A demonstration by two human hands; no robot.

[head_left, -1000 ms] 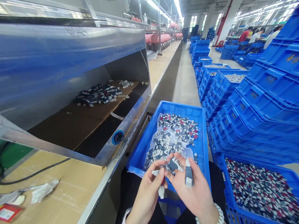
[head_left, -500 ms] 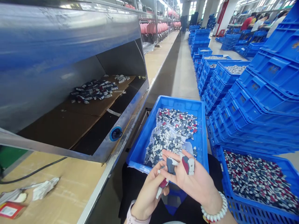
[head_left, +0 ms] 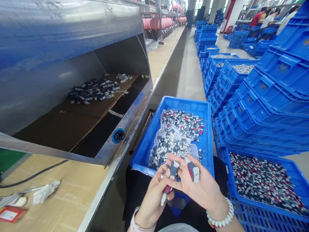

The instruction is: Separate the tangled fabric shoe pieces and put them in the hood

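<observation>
Factory hall, long and bright, receding toward upper centre of frame. Wooden workbench (head_left: 72, 196) along lower left; steel tunnel housing (head_left: 72, 42) filling upper left, cardboard sheet (head_left: 79, 112) laid inside with a heap of dark small parts (head_left: 93, 90) on it. Blue round knob (head_left: 118, 135) on the housing's front edge. Grey aisle floor (head_left: 190, 74) running up centre.

Small moulded pieces, two-tone: grey-blue or red with white ends, wedge-like. Left hand (head_left: 154, 196), lower centre, closed on several; red-and-white piece (head_left: 165, 193) sticking down below the fingers, grey-and-white piece (head_left: 173, 169) pinched at the fingertips where both hands meet. Right hand (head_left: 200, 190), palm up, fingers partly curled, cradling a red, grey and white piece (head_left: 192, 170) on the fingers. White bead bracelet (head_left: 220, 216) on right wrist.

Directly behind hands, centre frame: blue plastic crate (head_left: 149, 141) on the lap, lined with clear plastic, loose pile of same pieces (head_left: 178, 138) inside. Lower right: second blue crate (head_left: 299, 174), full of mixed pieces (head_left: 263, 180). Right edge: tall slanted stacks of empty blue crates (head_left: 272, 96), more stacks along aisle. Lower left on bench: crumpled wrapper (head_left: 44, 191), red-and-white packet (head_left: 9, 214), black cable (head_left: 33, 175). Pink items (head_left: 156, 24) in a row on far line, upper centre. People seated at upper right (head_left: 263, 17), too small for detail.

Hands partly covering crate's near rim.
</observation>
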